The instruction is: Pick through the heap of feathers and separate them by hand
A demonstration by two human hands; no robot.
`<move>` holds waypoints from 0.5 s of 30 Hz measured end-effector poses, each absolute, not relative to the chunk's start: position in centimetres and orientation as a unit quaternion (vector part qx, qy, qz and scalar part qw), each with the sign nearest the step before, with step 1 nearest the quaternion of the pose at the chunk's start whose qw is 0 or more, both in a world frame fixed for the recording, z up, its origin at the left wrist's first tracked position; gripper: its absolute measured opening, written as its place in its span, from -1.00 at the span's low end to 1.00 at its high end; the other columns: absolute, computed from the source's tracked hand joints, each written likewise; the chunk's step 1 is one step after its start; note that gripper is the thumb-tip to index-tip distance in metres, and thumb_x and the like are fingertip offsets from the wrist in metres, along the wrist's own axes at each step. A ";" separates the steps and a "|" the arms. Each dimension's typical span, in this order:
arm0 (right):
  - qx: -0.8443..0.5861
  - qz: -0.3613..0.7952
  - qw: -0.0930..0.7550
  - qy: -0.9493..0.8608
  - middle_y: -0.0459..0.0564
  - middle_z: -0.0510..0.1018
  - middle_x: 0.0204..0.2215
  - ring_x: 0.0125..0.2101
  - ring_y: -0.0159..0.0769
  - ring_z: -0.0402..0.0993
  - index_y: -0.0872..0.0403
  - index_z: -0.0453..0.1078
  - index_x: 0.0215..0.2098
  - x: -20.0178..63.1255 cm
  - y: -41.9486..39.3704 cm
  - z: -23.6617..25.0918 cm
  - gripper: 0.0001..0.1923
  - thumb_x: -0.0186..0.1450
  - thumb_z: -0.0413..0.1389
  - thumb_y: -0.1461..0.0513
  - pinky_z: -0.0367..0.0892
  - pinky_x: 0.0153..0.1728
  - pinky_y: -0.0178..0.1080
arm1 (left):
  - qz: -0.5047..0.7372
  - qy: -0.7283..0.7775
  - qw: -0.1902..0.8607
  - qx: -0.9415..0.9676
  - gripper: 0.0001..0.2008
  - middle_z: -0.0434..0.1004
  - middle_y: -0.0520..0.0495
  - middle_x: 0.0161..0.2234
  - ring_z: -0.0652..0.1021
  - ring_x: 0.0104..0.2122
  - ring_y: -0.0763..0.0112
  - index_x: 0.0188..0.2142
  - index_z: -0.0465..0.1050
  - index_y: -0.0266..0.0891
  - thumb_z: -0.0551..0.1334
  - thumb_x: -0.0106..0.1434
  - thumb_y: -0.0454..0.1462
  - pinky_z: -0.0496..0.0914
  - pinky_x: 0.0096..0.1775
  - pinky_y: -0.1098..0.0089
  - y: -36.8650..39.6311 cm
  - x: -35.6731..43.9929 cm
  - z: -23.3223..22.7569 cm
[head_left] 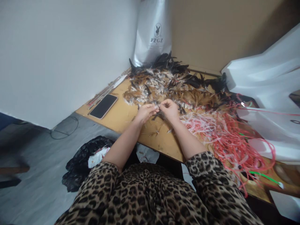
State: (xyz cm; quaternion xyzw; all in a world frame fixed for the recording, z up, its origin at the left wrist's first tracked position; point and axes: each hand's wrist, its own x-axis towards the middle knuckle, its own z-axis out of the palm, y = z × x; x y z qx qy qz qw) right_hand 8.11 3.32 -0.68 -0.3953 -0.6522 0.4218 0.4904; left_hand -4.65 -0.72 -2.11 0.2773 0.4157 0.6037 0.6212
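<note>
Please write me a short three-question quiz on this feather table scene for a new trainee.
1. True or false: the left hand and right hand meet over a small bunch of feathers above the wooden table.
2. Which lies to the left of the hands? A) phone B) red and white strips C) white bags
3. Fill in: the printed silver bag stands behind the big feather pile, against the ____.

Key: 1 true; 2 A; 3 wall.
</note>
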 end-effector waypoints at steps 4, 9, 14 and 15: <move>-0.396 0.387 0.488 -0.674 -0.17 0.38 -0.61 -0.59 -0.45 0.23 0.07 0.32 -0.54 8.2 3.3 -0.9 -0.93 0.00 0.13 0.23 0.18 -0.49 -0.34 | 0.598 0.435 0.612 0.282 -0.91 0.50 -0.04 -0.57 0.49 -0.56 0.62 -0.46 0.48 -0.40 0.33 -0.01 -0.39 0.36 -0.46 0.63 -0.7 -4.5 -2.2; -0.398 0.379 0.474 -0.688 -0.15 0.41 -0.61 -0.56 -0.43 0.26 0.07 0.34 -0.55 8.3 3.3 -0.8 -0.94 0.00 0.13 0.24 0.20 -0.48 -0.33 | 0.586 0.459 0.598 0.297 -0.84 0.49 -0.02 -0.59 0.48 -0.58 0.63 -0.46 0.48 -0.40 0.37 -0.07 -0.36 0.37 -0.46 0.61 -0.5 -4.5 -2.7; -0.399 0.472 0.483 -0.619 -0.16 0.42 -0.63 -0.59 -0.45 0.26 0.08 0.36 -0.56 8.3 3.6 -0.6 -0.86 -0.06 0.20 0.20 0.20 -0.50 -0.33 | 0.587 0.445 0.603 0.307 -0.85 0.50 -0.02 -0.57 0.47 -0.59 0.64 -0.48 0.46 -0.39 0.37 -0.06 -0.35 0.35 -0.48 0.61 -0.5 -4.7 -2.8; -0.400 0.503 0.488 -0.590 -0.16 0.41 -0.64 -0.61 -0.46 0.25 0.08 0.36 -0.56 8.3 3.8 -0.6 -0.84 -0.07 0.22 0.19 0.20 -0.51 -0.34 | 0.585 0.445 0.605 0.306 -0.85 0.50 -0.03 -0.56 0.47 -0.59 0.64 -0.48 0.46 -0.39 0.36 -0.06 -0.34 0.35 -0.48 0.62 -0.6 -4.7 -2.7</move>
